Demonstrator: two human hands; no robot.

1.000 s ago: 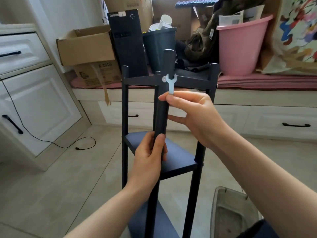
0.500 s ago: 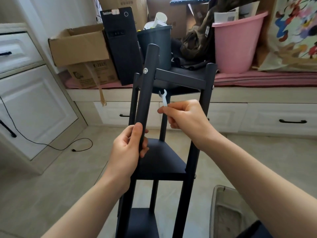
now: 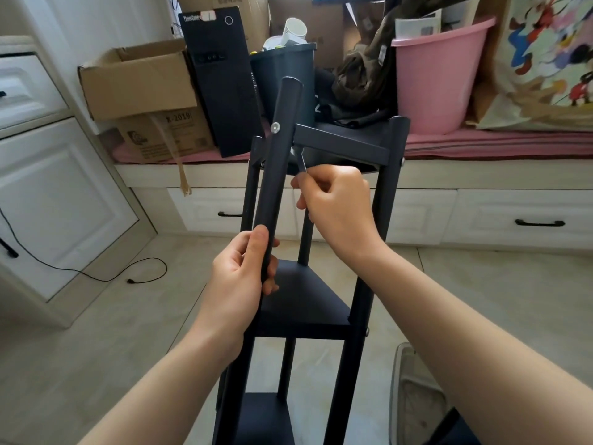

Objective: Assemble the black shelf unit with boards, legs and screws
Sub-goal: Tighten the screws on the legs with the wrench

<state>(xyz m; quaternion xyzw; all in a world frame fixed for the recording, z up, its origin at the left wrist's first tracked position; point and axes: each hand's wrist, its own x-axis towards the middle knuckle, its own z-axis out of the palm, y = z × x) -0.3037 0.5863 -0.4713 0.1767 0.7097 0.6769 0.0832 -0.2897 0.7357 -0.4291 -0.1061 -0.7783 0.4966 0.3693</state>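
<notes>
The black shelf unit [image 3: 340,144] stands upright on the floor in front of me, with three boards between round black legs. My left hand [image 3: 244,271] grips the nearest leg [image 3: 277,168] about halfway up. A silver screw head [image 3: 275,126] shows on that leg at the top board. My right hand [image 3: 337,203] pinches a small flat metal wrench [image 3: 301,159], whose head sits under the top board's front left corner, behind the leg. The wrench's jaw is partly hidden there.
A window bench behind the shelf carries a cardboard box [image 3: 138,81], a black computer tower [image 3: 221,78], a dark bin [image 3: 285,78] and a pink bucket [image 3: 439,75]. White cabinets [image 3: 54,200] stand left. A cable [image 3: 106,274] lies on the tiled floor. A grey tray [image 3: 414,396] sits bottom right.
The shelf unit has turned so the gripped leg now stands left of the top board. My right hand moved the wrench from in front of the leg down under the top board's corner.
</notes>
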